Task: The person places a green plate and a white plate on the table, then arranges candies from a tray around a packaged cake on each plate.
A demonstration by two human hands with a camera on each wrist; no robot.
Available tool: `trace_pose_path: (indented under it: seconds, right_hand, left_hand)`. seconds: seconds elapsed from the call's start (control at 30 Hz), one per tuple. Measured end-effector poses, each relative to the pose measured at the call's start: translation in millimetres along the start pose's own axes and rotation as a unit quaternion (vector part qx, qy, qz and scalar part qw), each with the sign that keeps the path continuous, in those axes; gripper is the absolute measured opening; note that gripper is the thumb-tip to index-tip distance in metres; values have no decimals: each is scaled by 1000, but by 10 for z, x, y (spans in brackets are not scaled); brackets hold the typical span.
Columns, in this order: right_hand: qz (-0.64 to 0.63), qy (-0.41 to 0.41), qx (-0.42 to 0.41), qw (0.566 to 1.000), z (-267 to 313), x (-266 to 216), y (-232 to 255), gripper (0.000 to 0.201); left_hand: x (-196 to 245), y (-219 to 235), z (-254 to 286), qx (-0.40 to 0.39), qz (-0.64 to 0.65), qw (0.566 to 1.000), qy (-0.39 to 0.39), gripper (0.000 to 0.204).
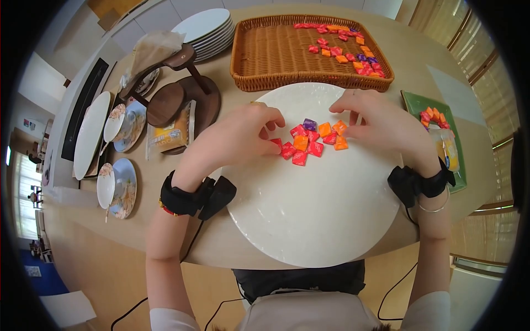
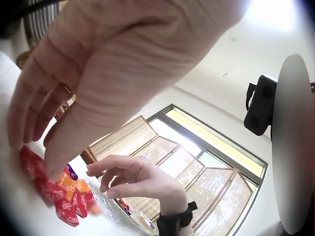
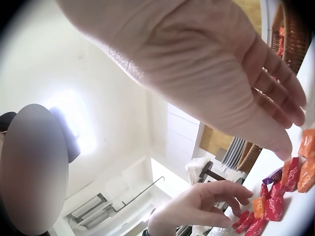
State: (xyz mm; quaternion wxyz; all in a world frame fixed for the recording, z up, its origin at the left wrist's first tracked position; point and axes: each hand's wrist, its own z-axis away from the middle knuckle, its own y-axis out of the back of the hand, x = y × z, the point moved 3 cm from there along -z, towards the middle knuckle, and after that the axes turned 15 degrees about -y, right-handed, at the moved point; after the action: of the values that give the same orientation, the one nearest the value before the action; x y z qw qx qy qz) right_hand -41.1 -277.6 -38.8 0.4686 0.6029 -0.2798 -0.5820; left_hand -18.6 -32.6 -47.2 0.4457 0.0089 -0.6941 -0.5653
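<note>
Several small wrapped candies, red, orange and purple, lie in a loose cluster on a large white round plate. At the cluster's left edge is my left hand, its thumb and fingertips right at a red candy. In the left wrist view, its fairly straight fingers reach down by the red candies. My right hand hovers at the right edge, fingers loosely bent, beside an orange candy. Its thumb tip overlaps the candies in the right wrist view. A purple candy tops the cluster.
Behind the plate stands a wicker tray with more candies along its right side. A green tray holds candies and a packet at right. Stacked plates, a brown wooden stand and floral cups with saucers stand at left.
</note>
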Motion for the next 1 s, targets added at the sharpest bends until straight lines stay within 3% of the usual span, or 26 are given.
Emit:
trace_pose_path:
  seconds: [0.07,0.13,0.17,0.23,0.3,0.37,0.43,0.53,0.7,0.8,1.0]
  right_hand:
    - [10,27,13,1000,-46,-20,-23,31]
    - [-30,66,-40,997,-90,-50,-90,27]
    - [-32,66,-43,996,-106,-77,-92,27]
    - [-65,13,-135,989,-142,-105,-89,21]
    - [-67,28,-127,989,-152,-84,-113,20]
    - [-69,42,-119,990,-144,-73,-115,19]
    - [-30,77,-90,993,-120,-75,-106,18]
    - [-51,114,-110,986,-125,-24,-177,19]
    - [-13,83,-115,990,-69,-114,-147,20]
    - [-10,79,-97,992,-51,-138,-156,19]
    - [-7,83,-100,991,-45,-143,-163,16]
  left_hand:
    - [33,-33,-45,11,7,1000,-29,40]
    - [-33,-87,-93,9,16,998,-53,39]
    - [-44,-110,-104,6,25,997,-79,39]
    - [-36,-87,-108,-14,38,998,-52,38]
    - [-53,-99,-94,-36,53,998,-27,36]
    - [-85,-93,-59,7,36,996,-83,31]
    - [-91,-71,-51,-1,18,996,-82,29]
    - [-102,-50,-66,-21,12,996,-83,27]
    - [-20,-5,-51,-37,28,995,-88,28]
    - [31,-21,-53,-5,62,994,-89,29]
    - [104,-92,-103,-33,29,986,-163,30]
